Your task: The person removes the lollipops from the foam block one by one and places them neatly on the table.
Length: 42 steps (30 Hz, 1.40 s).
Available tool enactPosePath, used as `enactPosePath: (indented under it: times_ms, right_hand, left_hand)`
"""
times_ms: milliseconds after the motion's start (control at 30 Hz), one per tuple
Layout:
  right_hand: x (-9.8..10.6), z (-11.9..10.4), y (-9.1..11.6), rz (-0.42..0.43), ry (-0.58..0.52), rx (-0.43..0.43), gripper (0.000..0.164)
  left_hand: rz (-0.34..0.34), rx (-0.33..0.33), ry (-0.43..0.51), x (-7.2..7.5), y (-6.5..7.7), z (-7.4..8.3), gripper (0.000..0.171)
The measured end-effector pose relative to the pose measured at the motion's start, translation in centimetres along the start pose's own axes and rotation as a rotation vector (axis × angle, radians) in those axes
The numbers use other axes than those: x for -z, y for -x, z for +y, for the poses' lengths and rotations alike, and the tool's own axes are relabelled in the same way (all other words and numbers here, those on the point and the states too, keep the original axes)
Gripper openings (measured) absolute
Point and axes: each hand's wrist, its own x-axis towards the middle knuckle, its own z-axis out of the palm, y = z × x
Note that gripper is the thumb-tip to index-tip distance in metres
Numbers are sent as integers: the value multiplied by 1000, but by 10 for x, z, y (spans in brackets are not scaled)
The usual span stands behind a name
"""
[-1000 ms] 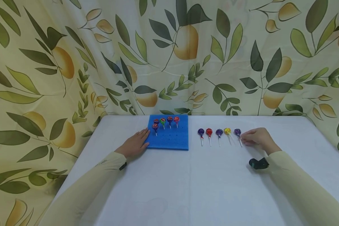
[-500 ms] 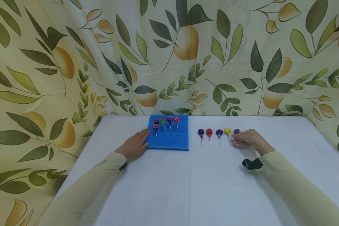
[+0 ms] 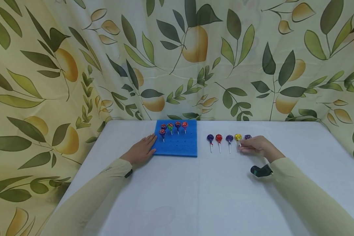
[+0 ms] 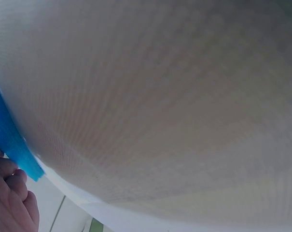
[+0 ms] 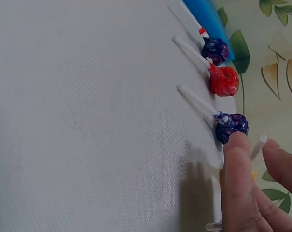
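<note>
My right hand is at the yellow lollipop, its thumb and fingers pinching the white stick; much of this lollipop is hidden behind the fingers in the right wrist view. Just beyond the hand, a purple lollipop is partly covered. To the left lie a dark purple lollipop, a red lollipop and another purple one. My left hand, fingers extended, rests at the left edge of a blue foam board. Several lollipops stand upright in the board's back part.
The white table carries everything. Small holes show in the front part of the board. Behind the table hangs a leaf-and-fruit patterned curtain. A dark wrist camera sits below the right wrist.
My right hand has moved left from the rightmost purple lollipop to the yellow one, whose stick is now between the fingers. The left hand and the board have stayed put.
</note>
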Motion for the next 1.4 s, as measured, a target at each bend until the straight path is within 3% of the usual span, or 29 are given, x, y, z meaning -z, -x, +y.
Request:
enactPosePath:
  times_ms: [200, 467, 567, 700, 1033, 1400]
  right_hand:
    - [-2, -1, 0, 33, 29, -17, 14]
    - [-2, 2, 2, 103, 157, 3, 50]
    - [-2, 2, 6, 133, 158, 10, 55]
    - [-2, 3, 10, 159, 172, 26, 50]
    - [-3, 12, 3, 199, 457, 123, 32]
    - [-8, 11, 3, 198, 539, 134, 35]
  left_hand:
    - [-3, -1, -7, 1, 0, 1, 63]
    - [6, -6, -10, 1, 1, 0, 62]
    - [6, -8, -13, 0, 1, 0, 63]
    - [10, -10, -10, -1, 1, -2, 63]
    - [17, -14, -16, -3, 1, -3, 63]
    - [29, -11, -15, -6, -1, -3, 63]
